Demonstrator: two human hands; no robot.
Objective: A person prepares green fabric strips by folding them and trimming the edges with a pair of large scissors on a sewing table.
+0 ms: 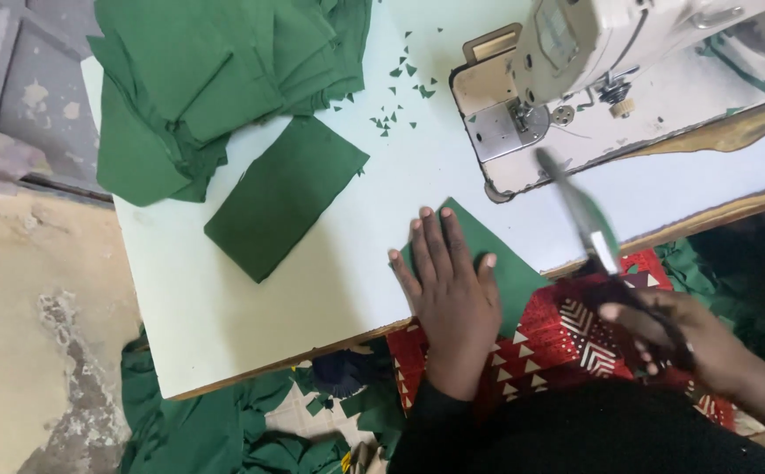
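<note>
Risk of nicked fingertips: left hand (452,298) flat on green fabric piece (514,272), right hand (672,338) gripping scissors (589,219) just beside.

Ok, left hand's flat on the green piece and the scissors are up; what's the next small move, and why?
Probably bring the scissors down to the edge of the green piece. The left hand already pins it flat at the table edge, while the right hand holds the blades raised and blurred, apart from the cloth.

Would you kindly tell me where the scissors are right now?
In the head view, the scissors are in the right hand, blades over the table edge, just right of the green fabric piece.
</note>
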